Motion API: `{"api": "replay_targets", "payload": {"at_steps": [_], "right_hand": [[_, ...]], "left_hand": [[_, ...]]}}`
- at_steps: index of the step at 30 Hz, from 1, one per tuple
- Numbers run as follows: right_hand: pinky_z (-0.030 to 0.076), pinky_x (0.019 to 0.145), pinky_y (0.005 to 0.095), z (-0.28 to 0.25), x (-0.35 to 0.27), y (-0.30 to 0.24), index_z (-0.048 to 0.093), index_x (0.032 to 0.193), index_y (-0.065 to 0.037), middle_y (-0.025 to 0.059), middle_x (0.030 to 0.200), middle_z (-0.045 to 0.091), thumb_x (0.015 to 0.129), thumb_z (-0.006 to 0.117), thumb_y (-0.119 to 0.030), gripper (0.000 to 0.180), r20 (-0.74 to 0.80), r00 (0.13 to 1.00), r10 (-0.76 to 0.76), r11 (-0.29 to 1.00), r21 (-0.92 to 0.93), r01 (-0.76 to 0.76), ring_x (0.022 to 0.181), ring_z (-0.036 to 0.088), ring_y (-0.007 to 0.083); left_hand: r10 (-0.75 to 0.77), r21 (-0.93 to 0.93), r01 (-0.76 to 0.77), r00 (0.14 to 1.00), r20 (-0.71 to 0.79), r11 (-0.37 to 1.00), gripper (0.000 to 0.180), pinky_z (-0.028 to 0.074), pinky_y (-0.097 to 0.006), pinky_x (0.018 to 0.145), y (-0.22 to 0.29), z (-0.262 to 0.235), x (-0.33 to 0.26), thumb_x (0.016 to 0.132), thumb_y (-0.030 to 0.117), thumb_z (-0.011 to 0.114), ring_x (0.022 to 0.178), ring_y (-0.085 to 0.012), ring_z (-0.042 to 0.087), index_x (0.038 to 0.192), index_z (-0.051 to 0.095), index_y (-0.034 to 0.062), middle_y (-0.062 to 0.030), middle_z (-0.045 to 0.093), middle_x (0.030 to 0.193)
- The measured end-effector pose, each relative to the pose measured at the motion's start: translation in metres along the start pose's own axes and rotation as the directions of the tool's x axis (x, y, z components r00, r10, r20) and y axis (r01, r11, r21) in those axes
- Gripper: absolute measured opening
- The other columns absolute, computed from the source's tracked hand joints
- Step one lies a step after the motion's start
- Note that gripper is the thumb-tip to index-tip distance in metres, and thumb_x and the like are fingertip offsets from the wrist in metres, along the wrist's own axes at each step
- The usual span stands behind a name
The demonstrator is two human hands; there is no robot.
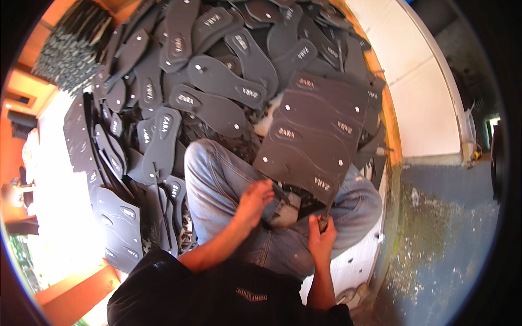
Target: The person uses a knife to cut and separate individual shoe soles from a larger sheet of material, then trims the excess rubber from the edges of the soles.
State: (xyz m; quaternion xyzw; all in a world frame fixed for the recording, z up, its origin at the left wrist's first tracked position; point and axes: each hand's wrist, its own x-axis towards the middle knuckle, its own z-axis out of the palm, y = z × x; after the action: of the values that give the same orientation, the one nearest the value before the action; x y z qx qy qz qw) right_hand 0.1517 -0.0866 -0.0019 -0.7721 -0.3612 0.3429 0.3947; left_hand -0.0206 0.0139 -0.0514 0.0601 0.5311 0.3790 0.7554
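A dark grey foam sheet (315, 130), pressed with flip-flop sole outlines and small pale dots, lies tilted across my lap and the pile. My right hand (322, 236) is closed round the brown handle of a slim knife (324, 221). Its narrow dark blade points up at the sheet's near right corner. Close by the sheet's near left edge is my left hand (254, 202), fingers loosely bent and a little apart, with nothing visible between them. Whether its fingertips touch the sheet, I cannot tell. Dark scraps (304, 202) lie between my legs under the sheet.
A large heap of loose grey flip-flop soles (228, 81) spreads in front of me. More uncut sheets (117, 228) lean at the left. Stacked dark pieces (76, 49) stand far left. Along the right run a white tiled ledge (418, 92) and a scuffed blue-grey floor (435, 233).
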Motion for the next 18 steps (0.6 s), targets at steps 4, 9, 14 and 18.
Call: {"api": "replay_targets", "payload": {"at_steps": [4, 9, 14, 18], "right_hand": [[0.031, 0.045, 0.0231, -0.004, -0.004, 0.001, 0.052, 0.079, -0.002, -0.0031, 0.058, 0.046, 0.088, 0.062, -0.018, 0.021, -0.075, 0.993, 0.092, 0.973, 0.217, -0.073, 0.050, 0.040, 0.0049], [0.031, 0.042, 0.0207, -0.010, -0.012, 0.006, 0.052, 0.083, -0.003, -0.0029, 0.056, 0.045, 0.089, 0.061, -0.018, 0.019, -0.125, 0.987, 0.106, 0.960, 0.273, -0.068, 0.045, 0.040, 0.0047], [0.027, 0.043, 0.0201, -0.008, -0.015, 0.000, 0.052, 0.081, -0.003, -0.0052, 0.057, 0.044, 0.090, 0.061, -0.018, 0.019, -0.135, 0.981, 0.136, 0.938, 0.337, -0.084, 0.048, 0.036, 0.0022], [0.027, 0.043, 0.0196, -0.007, -0.013, 0.004, 0.051, 0.081, -0.004, -0.0050, 0.058, 0.044, 0.090, 0.061, -0.018, 0.019, -0.139, 0.982, 0.124, 0.951, 0.298, -0.078, 0.048, 0.037, 0.0023]], "left_hand": [[-0.281, -0.068, 0.295, 0.945, 0.168, 0.953, 0.037, 0.047, -0.033, 0.086, -0.063, 0.046, -0.025, 0.085, 0.029, 0.065, 0.092, -0.0201, 0.058, 0.109, 0.049, 0.0058, -0.0095, 0.058, 0.095], [-0.193, -0.085, 0.213, 0.961, 0.199, 0.973, 0.041, 0.050, -0.032, 0.078, -0.083, 0.102, 0.006, 0.086, 0.035, 0.063, 0.085, -0.0192, 0.060, 0.109, 0.045, 0.0072, -0.0072, 0.057, 0.090], [-0.123, -0.027, 0.131, 0.971, 0.206, 0.991, 0.039, 0.052, -0.029, 0.066, -0.076, 0.119, 0.026, 0.087, 0.037, 0.062, 0.078, -0.0162, 0.061, 0.107, 0.051, 0.0052, -0.0063, 0.062, 0.090], [-0.039, 0.057, 0.017, 0.910, 0.413, 0.998, 0.033, 0.052, -0.026, 0.061, -0.065, 0.101, 0.038, 0.086, 0.033, 0.064, 0.075, -0.0137, 0.063, 0.099, 0.063, 0.0030, -0.0074, 0.066, 0.091]]}}
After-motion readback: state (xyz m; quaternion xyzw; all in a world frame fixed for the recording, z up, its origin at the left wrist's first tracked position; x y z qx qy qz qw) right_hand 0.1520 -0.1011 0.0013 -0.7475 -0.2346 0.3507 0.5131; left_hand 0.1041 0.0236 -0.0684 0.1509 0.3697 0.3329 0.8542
